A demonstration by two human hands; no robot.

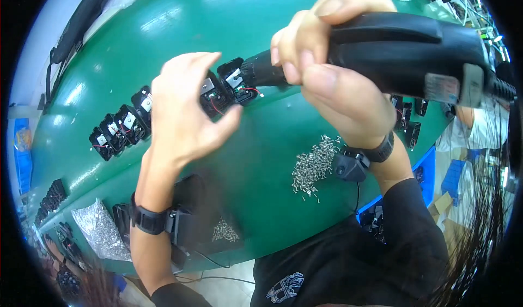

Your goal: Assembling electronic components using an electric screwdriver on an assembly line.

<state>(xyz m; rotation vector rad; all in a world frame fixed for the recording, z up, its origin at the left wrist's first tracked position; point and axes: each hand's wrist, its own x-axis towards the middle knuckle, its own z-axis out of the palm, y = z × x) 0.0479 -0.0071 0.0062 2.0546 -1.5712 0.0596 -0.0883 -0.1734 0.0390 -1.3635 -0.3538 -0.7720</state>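
Note:
My right hand (338,61) is wrapped round a black corded electric screwdriver (403,53), held nearly level. Its tapered front end points left and overlaps a small black housing (233,79) with a silvery metal piece and a red wire; whether the tip touches cannot be made out. My left hand (182,102) reaches over the row with thumb and forefinger spread beside the neighbouring black housing (210,86). Its other fingers are partly hidden. Several similar black housings (129,120) with wires and metal pieces continue the row to the left.
A heap of small silver screws (315,165) lies on the green table (261,160), with a smaller heap (224,230) nearer me. A clear bag of small parts (101,230) is at the lower left. More black housings (412,134) and a blue bin (429,170) are at right.

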